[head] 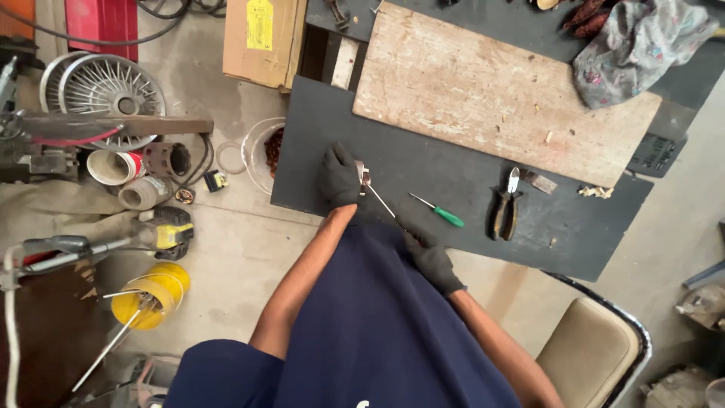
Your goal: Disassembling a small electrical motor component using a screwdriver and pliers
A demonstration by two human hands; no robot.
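Both hands wear dark gloves. The left hand rests on the dark desk, its fingers closed around a small metal piece near the desk's front edge. A thin metal rod runs from that piece back to the right hand, whose fingers pinch its near end. A green-handled screwdriver lies just beside the rod (pliers sit further right), below a worn wooden board.

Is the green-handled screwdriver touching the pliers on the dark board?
Apart. The head view shows the green-handled screwdriver lying left of the pliers, with a plain strip of bare dark board between them.
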